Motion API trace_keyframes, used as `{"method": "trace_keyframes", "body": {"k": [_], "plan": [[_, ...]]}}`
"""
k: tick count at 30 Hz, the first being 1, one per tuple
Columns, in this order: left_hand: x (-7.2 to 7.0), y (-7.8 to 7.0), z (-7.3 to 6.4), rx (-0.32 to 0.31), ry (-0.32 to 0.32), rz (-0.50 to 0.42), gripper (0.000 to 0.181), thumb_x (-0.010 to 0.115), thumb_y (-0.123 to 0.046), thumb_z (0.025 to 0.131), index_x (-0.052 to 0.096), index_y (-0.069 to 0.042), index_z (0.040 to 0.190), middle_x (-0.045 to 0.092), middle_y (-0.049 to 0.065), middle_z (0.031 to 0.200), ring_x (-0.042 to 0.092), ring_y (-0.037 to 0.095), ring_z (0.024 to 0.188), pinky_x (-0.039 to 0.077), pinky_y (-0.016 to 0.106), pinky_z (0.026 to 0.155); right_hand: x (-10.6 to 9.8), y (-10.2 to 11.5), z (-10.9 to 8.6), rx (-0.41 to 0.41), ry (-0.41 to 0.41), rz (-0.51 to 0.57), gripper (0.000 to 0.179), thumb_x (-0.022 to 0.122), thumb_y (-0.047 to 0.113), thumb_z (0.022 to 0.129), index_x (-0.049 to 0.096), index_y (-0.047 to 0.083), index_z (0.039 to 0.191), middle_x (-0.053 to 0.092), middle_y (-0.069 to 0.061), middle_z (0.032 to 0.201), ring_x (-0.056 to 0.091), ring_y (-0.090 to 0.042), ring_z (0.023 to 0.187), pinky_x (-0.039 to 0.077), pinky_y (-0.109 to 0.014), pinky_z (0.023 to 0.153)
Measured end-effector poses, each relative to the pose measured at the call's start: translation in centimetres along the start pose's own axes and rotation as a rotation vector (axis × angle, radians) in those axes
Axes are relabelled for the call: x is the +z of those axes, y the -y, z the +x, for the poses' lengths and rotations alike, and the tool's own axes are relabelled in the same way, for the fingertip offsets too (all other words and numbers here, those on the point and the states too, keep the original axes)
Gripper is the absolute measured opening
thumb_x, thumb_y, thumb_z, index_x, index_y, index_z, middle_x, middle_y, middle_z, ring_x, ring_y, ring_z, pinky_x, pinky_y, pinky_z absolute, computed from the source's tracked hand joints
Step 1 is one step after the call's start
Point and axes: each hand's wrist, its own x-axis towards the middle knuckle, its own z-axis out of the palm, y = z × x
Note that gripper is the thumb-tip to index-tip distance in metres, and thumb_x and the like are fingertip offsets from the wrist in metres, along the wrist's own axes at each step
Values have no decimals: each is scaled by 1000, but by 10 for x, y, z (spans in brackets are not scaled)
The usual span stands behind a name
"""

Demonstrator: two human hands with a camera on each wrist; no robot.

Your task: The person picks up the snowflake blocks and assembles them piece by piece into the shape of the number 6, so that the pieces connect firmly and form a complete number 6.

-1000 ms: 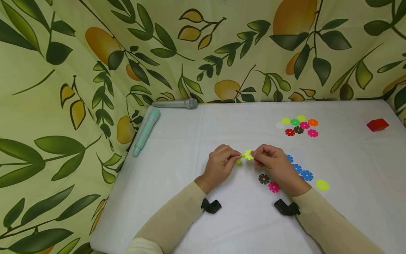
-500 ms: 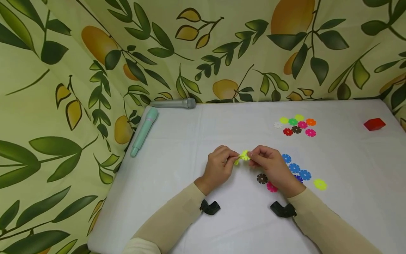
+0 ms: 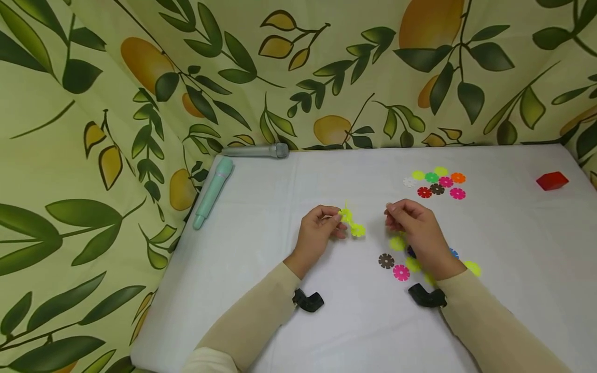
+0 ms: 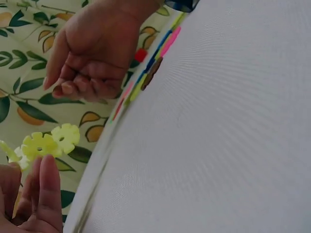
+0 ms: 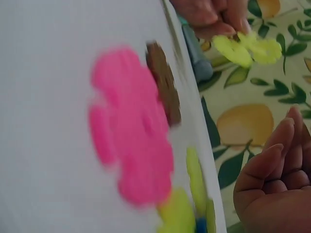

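My left hand (image 3: 317,233) pinches a small chain of joined yellow flower-shaped plastic discs (image 3: 357,230) between thumb and fingers, above the table. In the left wrist view these notched discs (image 4: 41,144) stand out past the fingertips, set at angles to each other. My right hand (image 3: 422,233) hovers to the right with nothing in it, its fingers loosely bent. Under and around it lie loose discs: a brown one (image 3: 386,261), a pink one (image 3: 401,272), several yellow ones (image 3: 398,243) and some blue ones, partly hidden by the hand.
Farther back on the white table (image 3: 261,207) is a group of mixed-colour discs (image 3: 431,177). A red block (image 3: 552,181) sits at the far right. Two microphones, one mint green (image 3: 214,191) and one silver (image 3: 256,151), lie along the back left edges. Leaf-patterned cloth hangs behind.
My right hand has let go of the yellow discs and moved off to the right. The left hand has kept the joined discs and turned them, so the chain now hangs down toward the right.
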Motion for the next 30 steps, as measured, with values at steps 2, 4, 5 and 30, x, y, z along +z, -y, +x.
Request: {"method": "trace_keyframes", "body": {"k": [2,4,5,30], "plan": [[-1,1,1,-26,3,-44,5,62,6,109,64,1,108,69,15,123,76,20,86,65,37,71,-9,0,2,-9,-19,-16,48,62,37,114,61,-11,122,68,-19,111,65,-27,98,57,-22,86],[-2,1,2,-53,8,-86,9,60,6,109,61,-2,106,70,14,120,76,19,84,65,36,72,-16,-1,4,-25,-27,-59,44,61,34,115,62,-9,124,69,-17,110,65,-26,98,57,-22,85],[-2,1,2,-70,12,-105,10,60,6,109,60,-3,106,71,14,115,76,19,83,65,36,73,-20,-2,5,-41,-28,-97,43,61,34,115,63,-8,124,70,-16,110,65,-26,99,57,-21,85],[-9,1,7,-136,152,-189,48,58,-9,114,47,8,158,70,13,117,74,24,92,63,35,83,-76,-5,20,-29,392,-664,47,85,15,97,68,2,139,59,-17,142,52,-42,135,45,-61,113]]}}
